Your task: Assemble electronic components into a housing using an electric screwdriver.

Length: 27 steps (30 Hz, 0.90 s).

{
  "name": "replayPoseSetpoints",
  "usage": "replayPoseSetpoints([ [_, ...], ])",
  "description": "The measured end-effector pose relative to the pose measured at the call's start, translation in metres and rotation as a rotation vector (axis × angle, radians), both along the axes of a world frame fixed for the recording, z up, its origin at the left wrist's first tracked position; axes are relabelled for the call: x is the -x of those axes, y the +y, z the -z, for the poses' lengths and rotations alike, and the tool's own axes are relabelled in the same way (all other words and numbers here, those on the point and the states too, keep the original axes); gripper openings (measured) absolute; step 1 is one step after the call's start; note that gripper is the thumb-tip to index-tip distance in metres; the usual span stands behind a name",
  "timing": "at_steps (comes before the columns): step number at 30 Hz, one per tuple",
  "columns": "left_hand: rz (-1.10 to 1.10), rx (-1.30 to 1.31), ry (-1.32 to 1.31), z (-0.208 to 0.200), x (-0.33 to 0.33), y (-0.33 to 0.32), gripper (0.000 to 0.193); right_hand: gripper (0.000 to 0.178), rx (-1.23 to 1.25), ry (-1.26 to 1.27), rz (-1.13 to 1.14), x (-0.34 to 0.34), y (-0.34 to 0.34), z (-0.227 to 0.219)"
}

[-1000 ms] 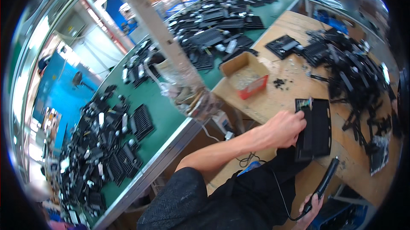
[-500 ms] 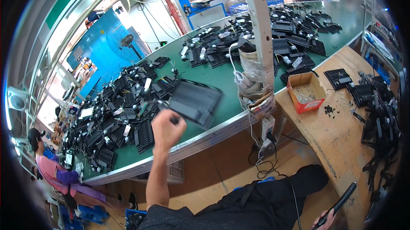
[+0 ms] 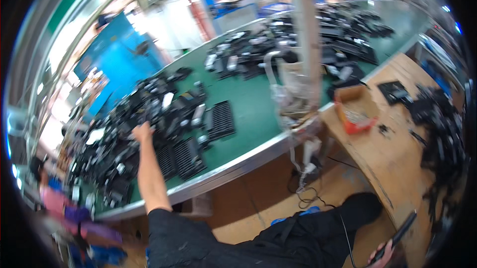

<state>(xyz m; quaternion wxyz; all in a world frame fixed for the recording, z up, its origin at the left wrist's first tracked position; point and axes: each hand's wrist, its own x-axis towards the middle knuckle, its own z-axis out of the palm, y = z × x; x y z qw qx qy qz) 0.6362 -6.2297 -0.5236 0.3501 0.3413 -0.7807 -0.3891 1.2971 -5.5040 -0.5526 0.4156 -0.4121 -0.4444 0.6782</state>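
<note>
My left hand (image 3: 142, 132) reaches over the pile of black finned lamp housings (image 3: 185, 101) on the green bench, touching or just above it. Its fingers are smeared by motion, so whether it grips anything does not show. One finned housing (image 3: 220, 119) lies fin side up to the right of the pile, and another (image 3: 190, 158) rests near the front edge. At the lower right, my right hand (image 3: 381, 255) is closed around a slim black electric screwdriver (image 3: 405, 228) with a thin tip; a cord hangs close by.
A taped post (image 3: 305, 44) rises at the bench's front edge. On the wooden table (image 3: 397, 168) to the right stand a red-edged box of small screws (image 3: 355, 128) and a heap of black brackets (image 3: 439, 143). A co-worker in pink (image 3: 52, 198) is at the far left.
The housing that my left hand held above the bench is out of it, and one lies on the green surface near there. My left hand has moved left to the pile. The right hand keeps the screwdriver.
</note>
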Motion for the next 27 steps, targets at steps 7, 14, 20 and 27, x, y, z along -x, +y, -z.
replayPoseSetpoints([
  [7, 0.335, -0.248, -0.179, -0.043, 0.02, -0.055, 0.068, 0.024, 0.152, 0.016, 0.078, 0.009, 0.014, 0.035],
  [14, 0.425, 0.371, 0.563, -0.122, -0.085, 0.229, 0.04, 0.038, 0.026, -0.087, 0.16, 0.014, 0.003, 0.018],
  [20, 1.422, 0.622, 0.549, -0.085, -0.273, 0.552, 0.011, 0.038, -0.112, -0.082, 0.098, 0.026, 0.032, 0.007],
  [27, 2.024, 0.338, 0.478, -0.013, -0.291, 0.789, 0.025, 0.059, -0.12, -0.158, 0.115, 0.039, 0.076, -0.003],
])
